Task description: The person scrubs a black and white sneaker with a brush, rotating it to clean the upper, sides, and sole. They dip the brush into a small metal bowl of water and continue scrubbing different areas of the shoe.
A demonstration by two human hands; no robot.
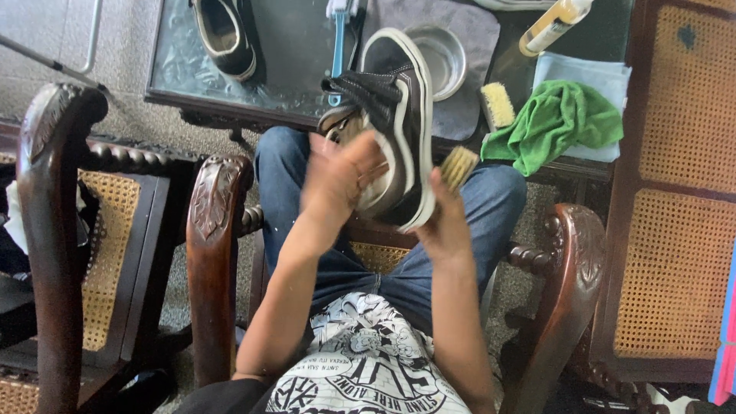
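My left hand [341, 180] grips a dark sneaker [391, 115] with a white sole rim, holding it tilted on its side above my lap. My right hand [445, 218] holds a small wooden brush [458, 166] with pale bristles against the sneaker's white sole edge. The fingers of my left hand look blurred. I sit in a carved wooden chair, in blue jeans and a printed white shirt.
A glass-topped table [291, 77] ahead carries the second dark sneaker [226, 34], a blue toothbrush [338, 46], a metal bowl [441, 57] on a grey cloth, another brush [497, 105], a green rag [556, 123] and a bottle [553, 23]. Cane chairs [675, 192] stand on both sides.
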